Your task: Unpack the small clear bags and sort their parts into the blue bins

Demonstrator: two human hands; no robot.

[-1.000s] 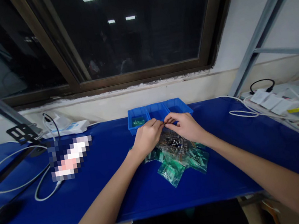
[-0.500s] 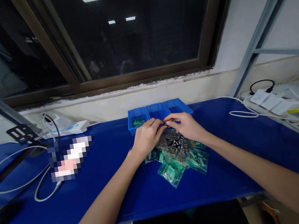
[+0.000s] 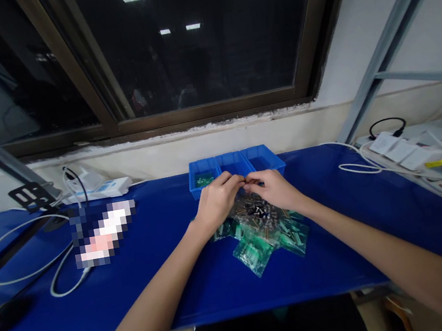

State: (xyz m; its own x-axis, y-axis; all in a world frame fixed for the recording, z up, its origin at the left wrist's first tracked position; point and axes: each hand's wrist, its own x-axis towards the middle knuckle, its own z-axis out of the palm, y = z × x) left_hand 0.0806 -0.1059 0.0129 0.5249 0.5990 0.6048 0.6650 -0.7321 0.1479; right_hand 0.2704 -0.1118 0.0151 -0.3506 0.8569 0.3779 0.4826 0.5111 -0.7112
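My left hand (image 3: 218,197) and my right hand (image 3: 274,186) meet fingertip to fingertip above a pile of small parts. Both are closed in a pinch, and whatever sits between the fingers is too small and hidden to name. Under them lies a heap of dark and metallic small pieces (image 3: 259,211) on clear plastic. Around and beneath this heap are green-tinted clear bags (image 3: 254,253) with small pale parts inside. Just behind my hands stands a blue bin with three compartments (image 3: 261,153); its left compartment holds a green bag (image 3: 203,179).
The blue tabletop (image 3: 149,290) runs back to a wall below a window. At left are a power strip (image 3: 117,187), looped white cables, a pixelated object (image 3: 105,235) and a black mouse-like object (image 3: 4,317). White adapters (image 3: 407,148) and cables are at right, near a grey metal frame (image 3: 385,30).
My right hand's fingers have drawn in against my left fingertips, hiding the small thing between them more. The bags, bin and heap look the same.
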